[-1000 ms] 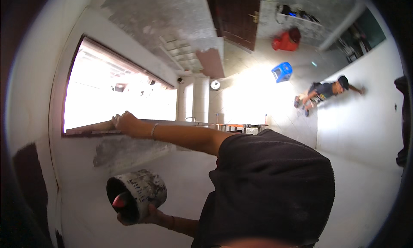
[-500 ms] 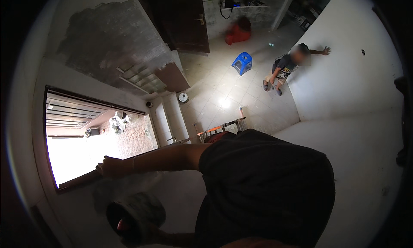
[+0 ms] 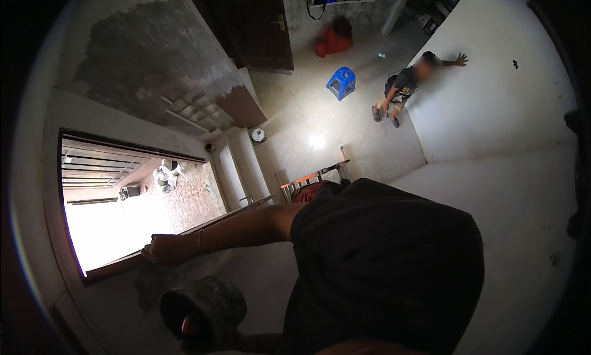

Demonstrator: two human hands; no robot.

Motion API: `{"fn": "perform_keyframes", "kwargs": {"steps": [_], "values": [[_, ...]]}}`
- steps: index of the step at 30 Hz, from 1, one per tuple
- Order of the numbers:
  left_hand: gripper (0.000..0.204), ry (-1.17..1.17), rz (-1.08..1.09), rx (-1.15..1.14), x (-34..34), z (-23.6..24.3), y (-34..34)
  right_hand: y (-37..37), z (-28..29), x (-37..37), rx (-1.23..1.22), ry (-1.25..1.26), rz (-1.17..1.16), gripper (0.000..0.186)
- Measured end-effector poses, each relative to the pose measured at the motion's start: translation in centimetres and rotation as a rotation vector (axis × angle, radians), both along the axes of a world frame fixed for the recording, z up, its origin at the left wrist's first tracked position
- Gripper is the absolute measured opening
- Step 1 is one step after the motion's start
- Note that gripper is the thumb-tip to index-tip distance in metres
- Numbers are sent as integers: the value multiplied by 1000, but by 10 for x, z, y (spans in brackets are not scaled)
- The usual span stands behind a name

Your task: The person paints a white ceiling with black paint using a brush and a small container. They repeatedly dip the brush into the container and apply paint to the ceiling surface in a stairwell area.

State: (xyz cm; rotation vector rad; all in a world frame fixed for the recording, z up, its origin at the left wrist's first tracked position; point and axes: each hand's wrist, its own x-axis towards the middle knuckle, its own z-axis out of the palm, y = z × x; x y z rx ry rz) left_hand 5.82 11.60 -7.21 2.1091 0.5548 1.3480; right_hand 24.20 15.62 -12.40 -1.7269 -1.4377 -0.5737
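Observation:
My right arm stretches left across the view, with a thin band at the wrist. Its closed hand, my right hand, is at the lower edge of the dark window frame. Whether those fingers grip the frame or a small object is hidden. Lower down, my left hand is in deep shadow against a dark, grey-smeared bucket, which it holds tilted with its mouth facing left. A reddish thing shows in the bucket's mouth. Grey smears mark the wall beside the bucket.
Below me stands a ladder with orange parts. On the tiled floor are a blue stool and a round white container. Another person leans a hand on the right wall. A dark door stands at the back.
The view has tilted slightly, so the room shifts up and left. My right hand appears slightly lower, still at the frame; the bucket appears a little further right and down.

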Motion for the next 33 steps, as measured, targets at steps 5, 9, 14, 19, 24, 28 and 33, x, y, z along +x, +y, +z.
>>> {"fn": "perform_keyframes", "kwargs": {"steps": [5, 9, 14, 19, 24, 28, 33], "values": [[96, -8, -34, 12, 11, -4, 2, -6, 5, 3, -7, 29, 37, 24], [96, -9, -54, 18, 20, -6, 3, -11, 7, 9, -1, 76, 50, 36], [96, -24, -78, 25, 35, -11, 6, -5, 4, 20, 42, 135, 16, 36], [96, -53, -101, 23, 47, -21, 8, 0, 0, 37, 166, 88, 1, 35], [96, -87, -92, 20, 54, -26, 11, -4, 8, 60, 239, 51, 5, 29], [96, -103, -75, 13, 48, -26, 11, 8, -9, 86, 316, 35, 30, 20], [96, -109, 55, 49, 18, -31, -1, 36, -42, 141, 111, 108, 37, 19]]}}
